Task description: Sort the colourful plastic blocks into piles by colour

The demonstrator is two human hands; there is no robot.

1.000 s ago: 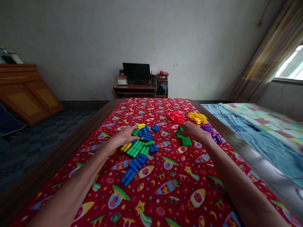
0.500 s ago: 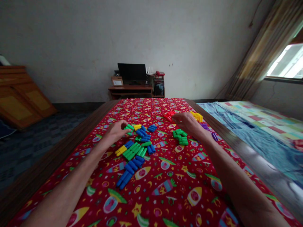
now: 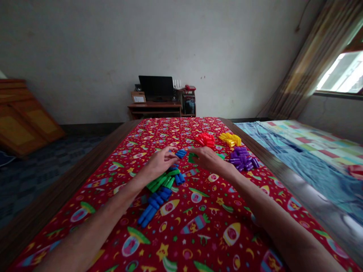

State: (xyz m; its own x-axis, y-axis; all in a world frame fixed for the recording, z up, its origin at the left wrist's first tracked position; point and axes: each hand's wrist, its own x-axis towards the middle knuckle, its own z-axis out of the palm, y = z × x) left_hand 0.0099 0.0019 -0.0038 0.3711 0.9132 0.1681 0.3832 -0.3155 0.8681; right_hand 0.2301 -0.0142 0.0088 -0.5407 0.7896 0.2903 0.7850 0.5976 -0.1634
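Observation:
My left hand [image 3: 161,163] hovers over a mixed heap of small plastic tube-like blocks, its fingers curved and apart with nothing visible in them. Green blocks [image 3: 160,181] and blue blocks [image 3: 154,202] of this heap show below it. Just beyond its fingertips lies a small blue group [image 3: 180,153]. My right hand [image 3: 208,158] is closed at the fingertips on a green block [image 3: 193,158]. Behind that hand a green pile [image 3: 221,155] is mostly hidden. The heap's yellow blocks are covered by my left hand and forearm.
Red blocks [image 3: 205,139], yellow blocks [image 3: 230,139] and purple blocks [image 3: 243,158] lie in separate piles at the right. A red patterned cloth [image 3: 193,241] covers the table. Beyond stands a desk with a monitor [image 3: 157,88]; a bed [image 3: 306,151] is at the right.
My left hand has moved right from the heap's far left, where it was at a green block. My right hand has come left and nearer, uncovering the red, yellow and purple piles.

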